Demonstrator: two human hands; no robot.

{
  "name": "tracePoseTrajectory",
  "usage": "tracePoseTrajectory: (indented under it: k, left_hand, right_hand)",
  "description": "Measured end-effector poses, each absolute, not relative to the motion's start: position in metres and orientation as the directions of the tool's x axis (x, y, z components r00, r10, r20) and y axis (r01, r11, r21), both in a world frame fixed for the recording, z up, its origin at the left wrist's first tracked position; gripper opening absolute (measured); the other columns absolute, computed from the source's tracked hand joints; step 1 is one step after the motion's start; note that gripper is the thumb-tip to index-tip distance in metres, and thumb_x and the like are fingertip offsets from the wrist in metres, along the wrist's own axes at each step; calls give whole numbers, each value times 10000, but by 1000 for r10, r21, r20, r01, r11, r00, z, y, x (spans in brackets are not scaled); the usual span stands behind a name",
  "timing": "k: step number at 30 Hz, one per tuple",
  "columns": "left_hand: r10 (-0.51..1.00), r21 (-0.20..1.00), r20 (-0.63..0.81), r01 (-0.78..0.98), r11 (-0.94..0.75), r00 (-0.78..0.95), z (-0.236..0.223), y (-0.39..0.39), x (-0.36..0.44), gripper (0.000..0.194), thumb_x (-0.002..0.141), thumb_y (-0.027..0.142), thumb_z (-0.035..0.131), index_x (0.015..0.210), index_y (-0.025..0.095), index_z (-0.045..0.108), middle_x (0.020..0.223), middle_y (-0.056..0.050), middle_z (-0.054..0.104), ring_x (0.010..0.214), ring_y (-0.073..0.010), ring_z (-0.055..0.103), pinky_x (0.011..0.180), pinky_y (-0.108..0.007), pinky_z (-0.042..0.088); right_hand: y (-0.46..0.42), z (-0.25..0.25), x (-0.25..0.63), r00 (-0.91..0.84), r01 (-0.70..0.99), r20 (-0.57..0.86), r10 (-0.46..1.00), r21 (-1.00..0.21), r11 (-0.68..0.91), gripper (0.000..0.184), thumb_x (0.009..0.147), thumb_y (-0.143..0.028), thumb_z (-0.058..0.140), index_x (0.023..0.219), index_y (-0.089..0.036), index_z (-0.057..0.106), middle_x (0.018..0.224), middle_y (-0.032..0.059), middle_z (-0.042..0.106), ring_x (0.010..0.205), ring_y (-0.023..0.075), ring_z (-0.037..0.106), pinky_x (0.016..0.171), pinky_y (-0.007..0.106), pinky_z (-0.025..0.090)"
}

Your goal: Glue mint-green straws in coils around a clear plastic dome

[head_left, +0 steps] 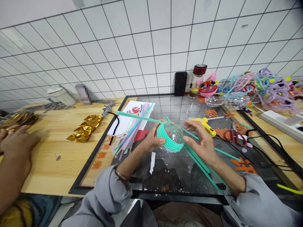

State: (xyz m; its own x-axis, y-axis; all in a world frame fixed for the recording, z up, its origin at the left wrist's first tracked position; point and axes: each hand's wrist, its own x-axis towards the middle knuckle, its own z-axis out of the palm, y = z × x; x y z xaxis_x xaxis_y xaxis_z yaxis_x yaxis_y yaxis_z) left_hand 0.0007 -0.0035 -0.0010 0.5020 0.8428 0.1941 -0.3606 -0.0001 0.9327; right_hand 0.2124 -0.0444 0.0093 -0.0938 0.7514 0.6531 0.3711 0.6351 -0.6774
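Note:
My left hand (153, 138) grips a clear plastic ball (175, 132) from its left side, the thumb pressed on the green pipe cleaner (169, 143) wound in several rows around it. A straight length of green pipe cleaner (137, 117) sticks out to the left above that hand. At the ball's right side my right hand (201, 142) has its fingers apart, the thumb tip at or close to the ball's edge; whether it touches is unclear. Beneath and beside the right hand, several loose green pipe cleaners (201, 167) lie on the dark glass panel (165, 175).
Pastel pipe cleaners (132, 132) lie on white paper (118, 126). A yellow glue gun (205, 125), red-handled scissors (234, 135) and a power strip (281, 123) are to the right. A bottle (196, 82) and phone (180, 83) stand behind. At left are gold foil (86, 127) and another person's hand (20, 143).

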Motion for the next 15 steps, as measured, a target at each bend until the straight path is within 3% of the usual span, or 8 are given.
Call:
tracePoseTrajectory:
  k: [8, 15]
  left_hand:
    - [862, 944, 142, -328, 30, 487, -1, -6, 0, 805, 503, 503, 863, 1155, 228, 477, 1224, -95, 614, 1095, -288, 612, 851, -360, 497]
    - [876, 942, 125, -332, 42, 466, -3, -2, 2, 806, 542, 636, 765, 1185, 224, 509, 1133, -102, 647, 1046, -304, 641, 787, -389, 531]
  right_hand:
    - [-48, 12, 208, -270, 385, 642, 717, -611, 692, 438, 900, -414, 620, 1295, -235, 560, 1195, 119, 592, 1125, 259, 578, 941, 447, 515]
    - [-47, 8, 210, -152, 380, 642, 751, -664, 644, 303, 942, -353, 560, 1215, -230, 597, 1094, 84, 630, 1013, 218, 604, 851, 387, 513]
